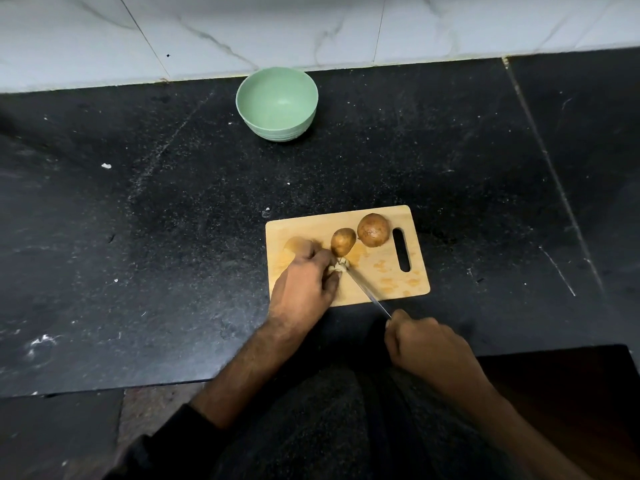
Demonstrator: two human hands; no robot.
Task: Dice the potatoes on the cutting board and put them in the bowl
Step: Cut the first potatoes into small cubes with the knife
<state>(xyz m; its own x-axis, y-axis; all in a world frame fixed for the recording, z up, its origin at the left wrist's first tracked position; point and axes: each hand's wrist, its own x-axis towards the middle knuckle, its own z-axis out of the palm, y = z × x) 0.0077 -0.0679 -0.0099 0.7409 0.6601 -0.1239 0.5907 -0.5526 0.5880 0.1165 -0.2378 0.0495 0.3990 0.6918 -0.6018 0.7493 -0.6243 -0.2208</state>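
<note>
A: Black counter all around, with a wooden cutting board on it. What are the hands doing?

B: Left hand pinches little white potato bits on the board. Right hand is curled tight round the knife; its tip touches the bits.

A: And the rest?

B: Two whole potatoes, a small one and a big one, sit just behind. Green bowl is far back by the wall

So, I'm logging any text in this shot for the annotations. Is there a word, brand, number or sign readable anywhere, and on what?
None: no text shows anywhere in the head view.
Green bowl: plain, no mark.
Cutting board: bare wood with stains, no brand.
Knife: blade too thin and blurred to show any stamp.
Black counter and white tiles: only specks and veins.
</note>
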